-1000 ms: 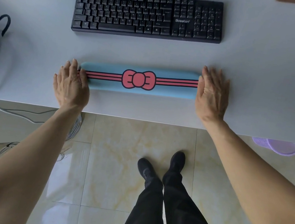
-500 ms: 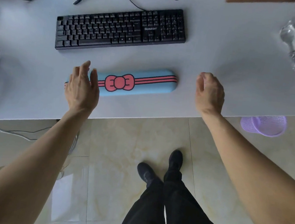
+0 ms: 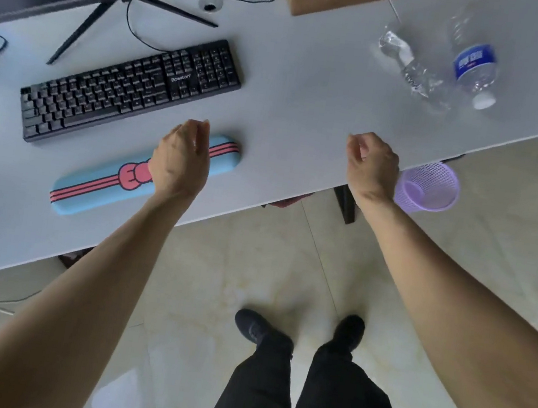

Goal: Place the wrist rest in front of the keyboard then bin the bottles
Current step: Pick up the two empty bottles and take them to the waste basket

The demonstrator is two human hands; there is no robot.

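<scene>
- So: both hands empty and off the worktop [image 3: 306,122]. Left hand [image 3: 180,160] hangs over the rest's right half, fingers loosely curled, nothing held. Right hand [image 3: 374,167] near the front edge, fingers curled in, also empty.
- Rest [image 3: 97,186] lies flat in front of the keyboard [image 3: 132,87], parallel, small gap between. Step one looks done.
- Step in hand, I'd say: switching over to the bottles.
- Bin [image 3: 427,186]: purple mesh, on the floor just past the worktop's front edge, right beside the right hand. Looks empty.
- Two bottles lie on their sides at far right: crumpled clear bottle [image 3: 414,70], and blue-label bottle [image 3: 474,70] just beside it.
- Next: reach far right, open up, take one bottle per hand or one at a time, drop in bin. Thin plastic may roll or crush.
</scene>
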